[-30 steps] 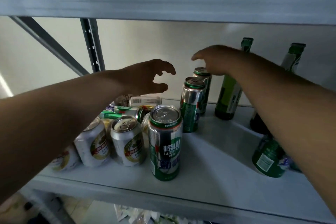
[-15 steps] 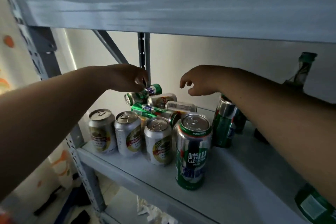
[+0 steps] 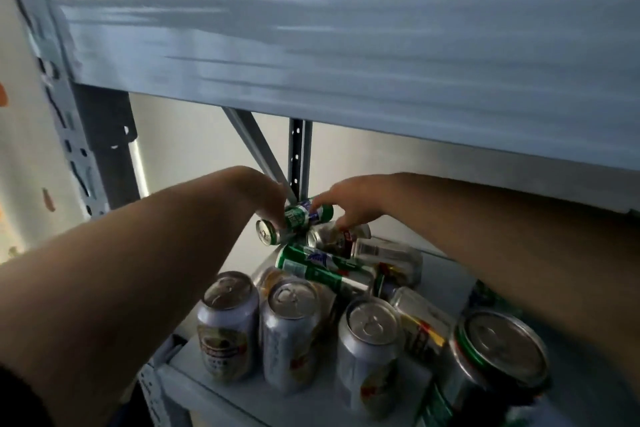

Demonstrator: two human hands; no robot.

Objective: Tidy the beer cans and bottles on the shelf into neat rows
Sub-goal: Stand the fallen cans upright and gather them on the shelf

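The shelf (image 3: 242,400) is seen from lower and further left than a moment ago, so that the grey beam of the upper shelf (image 3: 346,55) fills the top of the view and no bottles can be made out.

Both arms have been carried away from the right-hand cans and bottles to the heap of lying cans (image 3: 329,267) at the far left.

The left hand (image 3: 266,198), already on the pile half a second ago, is now closed over the green can (image 3: 298,224) lying on top of the heap, with the fingers curled round its near end.

The right hand (image 3: 353,198), which was held loose in the air just beside the pile, has been brought down. Its fingertips now reach the far end of the green can and the silver can (image 3: 332,239) just beneath. Whether either can is actually grasped cannot be told.

The tall green can (image 3: 498,357) stands at the near right. Three silver cans (image 3: 291,333) stand side by side in a row along the near edge.

It may be judged that the upright cans are being left as they are and the heap is being tackled from the top. The green can appears about to be lifted off and stood up. The cans below it are still tumbled, so most of the sorting remains to be done.
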